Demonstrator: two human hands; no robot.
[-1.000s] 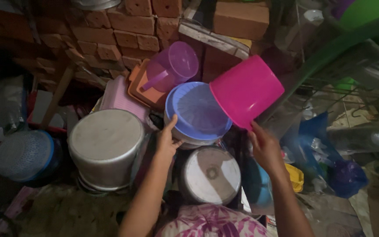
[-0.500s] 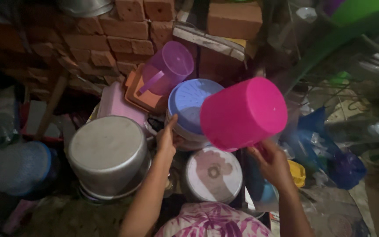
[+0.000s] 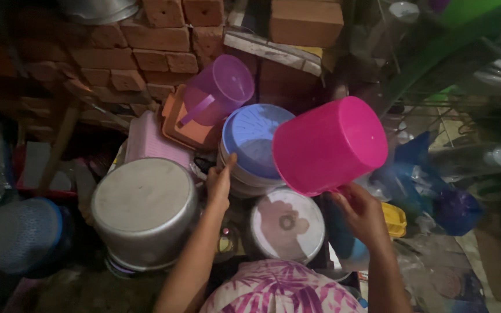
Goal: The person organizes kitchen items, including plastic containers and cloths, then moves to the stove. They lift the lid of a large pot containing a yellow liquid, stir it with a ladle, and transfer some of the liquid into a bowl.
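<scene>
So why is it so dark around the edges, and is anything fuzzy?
Head view: light falls on the middle, so the pink bucket in the right hand and the metal pot near the left hand show brightly; the corners sink into shadow; the blue things at right look soft and blurred.

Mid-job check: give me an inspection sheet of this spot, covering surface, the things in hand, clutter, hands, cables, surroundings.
Surface: dim ground, crowded with vessels; little of it shows.
Things in hand: pink bucket held tilted over the blue strainer bowl.
Clutter: upturned metal pot, purple jug, pale round lid, pink tray, blue mesh bowl, yellow item.
Hands: right hand grips the bucket from below; left hand touches the strainer bowl's rim.
Cables: nothing seen.
Surroundings: brick wall behind, wire rack on the right.
</scene>
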